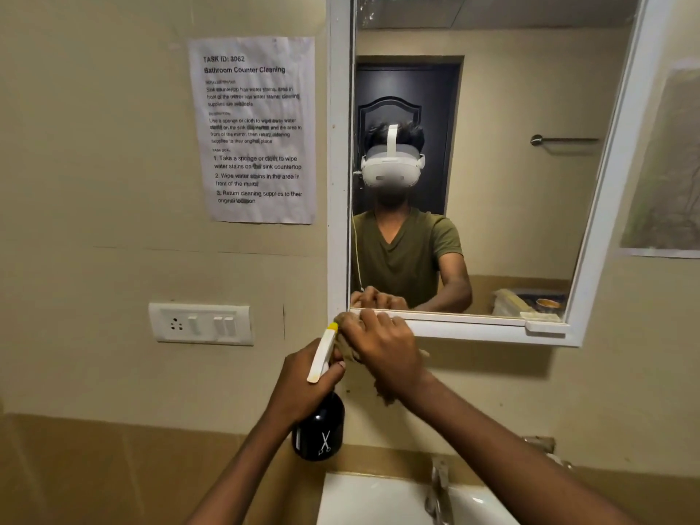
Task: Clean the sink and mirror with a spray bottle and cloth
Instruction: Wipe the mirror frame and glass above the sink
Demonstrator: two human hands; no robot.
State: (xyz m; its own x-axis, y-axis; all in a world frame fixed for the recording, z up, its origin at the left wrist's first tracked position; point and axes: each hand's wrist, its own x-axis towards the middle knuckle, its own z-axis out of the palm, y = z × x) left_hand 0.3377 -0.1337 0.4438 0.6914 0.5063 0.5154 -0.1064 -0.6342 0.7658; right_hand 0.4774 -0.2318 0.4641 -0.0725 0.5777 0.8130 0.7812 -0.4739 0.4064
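Head view: left hand (pixel 303 384) gripping glossy black spray bottle (pixel 320 430), contents unseen, above white ceramic sink (pixel 363 498); right hand (pixel 382 350) pressing crumpled brown cloth (pixel 350 344) against white-framed mirror (pixel 492 164), lower-left corner

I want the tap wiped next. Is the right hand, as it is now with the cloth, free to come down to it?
Probably yes. The right hand grips the cloth at the mirror frame's lower left corner, and the tap stands below it with nothing in between. The bottle hangs off to the left.
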